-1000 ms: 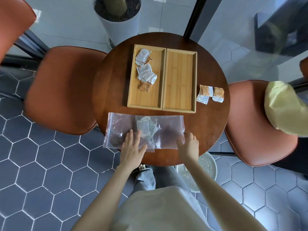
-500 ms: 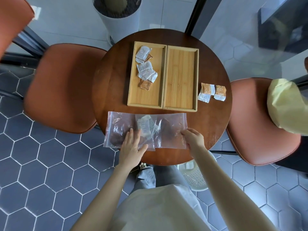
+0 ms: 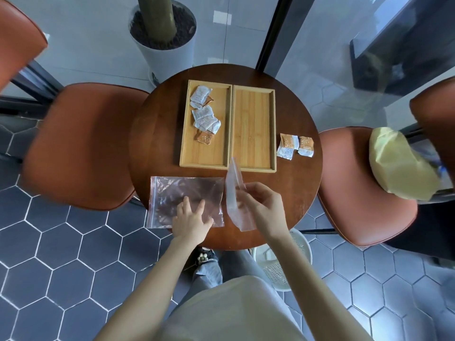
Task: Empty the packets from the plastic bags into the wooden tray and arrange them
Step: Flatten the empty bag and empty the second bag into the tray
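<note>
Here, right hand (image 3: pixel 261 205) pinching a clear plastic bag (image 3: pixel 234 200) lifted on edge above the round table (image 3: pixel 295 193); left hand (image 3: pixel 190 217) flat, fingers spread, pressing a second bag (image 3: pixel 172 193) lying alongside. Beyond, packets (image 3: pixel 204 116) heaped in the left wooden tray (image 3: pixel 197 156); right tray (image 3: pixel 253 143) bare; two more packets (image 3: pixel 295 146) on the table beside it.

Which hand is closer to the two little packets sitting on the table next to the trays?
The right hand. It holds a lifted plastic bag below and left of the two packets. The left hand lies farther away, flat on the other bag.
</note>
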Motion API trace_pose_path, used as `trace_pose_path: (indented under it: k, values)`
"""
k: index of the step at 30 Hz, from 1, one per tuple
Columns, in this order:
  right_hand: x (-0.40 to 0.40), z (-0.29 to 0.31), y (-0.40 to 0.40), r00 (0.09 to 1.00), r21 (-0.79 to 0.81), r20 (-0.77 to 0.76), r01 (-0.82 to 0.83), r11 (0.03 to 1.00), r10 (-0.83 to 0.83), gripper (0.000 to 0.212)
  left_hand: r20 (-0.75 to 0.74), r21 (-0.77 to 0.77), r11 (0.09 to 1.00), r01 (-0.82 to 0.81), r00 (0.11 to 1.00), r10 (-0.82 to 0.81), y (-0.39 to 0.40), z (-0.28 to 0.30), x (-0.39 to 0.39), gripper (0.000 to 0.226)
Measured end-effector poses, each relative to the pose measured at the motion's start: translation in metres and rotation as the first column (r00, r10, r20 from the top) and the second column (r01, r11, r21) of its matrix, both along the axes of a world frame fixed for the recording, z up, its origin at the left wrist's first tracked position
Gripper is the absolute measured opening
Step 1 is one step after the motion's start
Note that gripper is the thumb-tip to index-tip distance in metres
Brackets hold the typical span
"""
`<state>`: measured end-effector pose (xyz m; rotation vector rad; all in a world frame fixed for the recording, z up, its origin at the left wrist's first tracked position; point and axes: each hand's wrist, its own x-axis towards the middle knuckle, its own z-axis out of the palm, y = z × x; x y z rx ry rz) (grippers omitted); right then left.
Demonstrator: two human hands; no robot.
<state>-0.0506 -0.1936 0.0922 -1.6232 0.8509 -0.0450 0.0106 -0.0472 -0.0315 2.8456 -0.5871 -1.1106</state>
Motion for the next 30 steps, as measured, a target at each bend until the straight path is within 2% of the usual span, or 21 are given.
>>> trace_pose_path:
  k: [5, 10, 12, 14, 15, 17, 19, 21, 24, 28, 30]
  values:
    - [-0.009, 0.011, -0.004, 0.997, -0.069, 0.061, 0.060, 0.996, -0.056, 0.009, 0.023, 0.028, 0.995, 0.093, 0.995, -0.094, -0.004, 0.005, 0.001, 0.061]
    - [-0.022, -0.004, 0.003, 0.995, -0.068, -0.066, 0.065, 0.996, -0.069, 0.011, 0.018, 0.019, 0.994, 0.105, 0.994, -0.105, -0.004, 0.012, 0.001, 0.057]
    - [-0.025, -0.006, 0.005, 0.994, -0.044, -0.076, 0.078, 0.996, -0.081, 0.013, 0.020, -0.048, 0.997, 0.059, 0.998, -0.058, -0.005, 0.020, 0.000, 0.050]
    - [-0.026, -0.005, 0.006, 0.993, -0.043, -0.058, 0.100, 0.994, -0.102, 0.015, 0.044, -0.202, 0.979, -0.010, 0.999, 0.019, -0.008, 0.031, -0.001, 0.041]
    - [-0.026, -0.005, 0.007, 0.993, -0.039, -0.051, 0.109, 0.993, -0.111, 0.016, 0.054, -0.307, 0.950, -0.052, 0.996, 0.072, -0.010, 0.038, -0.002, 0.035]
    - [-0.024, -0.003, 0.007, 0.991, -0.025, -0.045, 0.123, 0.992, -0.124, 0.019, -0.022, -0.529, 0.825, -0.199, 0.975, 0.221, -0.015, 0.057, -0.004, 0.024]
    - [-0.023, -0.003, 0.006, 0.993, -0.015, -0.044, 0.112, 0.994, -0.112, 0.021, -0.178, -0.656, 0.663, -0.361, 0.927, 0.329, -0.022, 0.081, -0.007, 0.019]
    - [-0.022, 0.000, 0.005, 0.996, 0.025, -0.043, 0.084, 0.996, -0.083, 0.017, -0.213, -0.732, 0.557, -0.391, 0.909, 0.358, -0.028, 0.099, -0.011, 0.017]
    - [-0.022, 0.005, 0.006, 0.998, 0.029, -0.024, 0.055, 0.998, -0.055, 0.011, -0.209, -0.767, 0.522, -0.374, 0.914, 0.348, -0.034, 0.111, -0.015, 0.019]
    - [-0.024, 0.006, 0.010, 0.999, -0.060, 0.008, 0.053, 0.997, -0.052, 0.026, -0.259, -0.741, 0.505, -0.442, 0.883, 0.392, -0.038, 0.114, -0.019, 0.019]
    - [-0.025, 0.004, 0.011, 1.000, -0.085, -0.006, 0.028, 0.996, -0.029, 0.025, -0.290, -0.721, 0.492, -0.489, 0.857, 0.427, -0.039, 0.115, -0.020, 0.018]
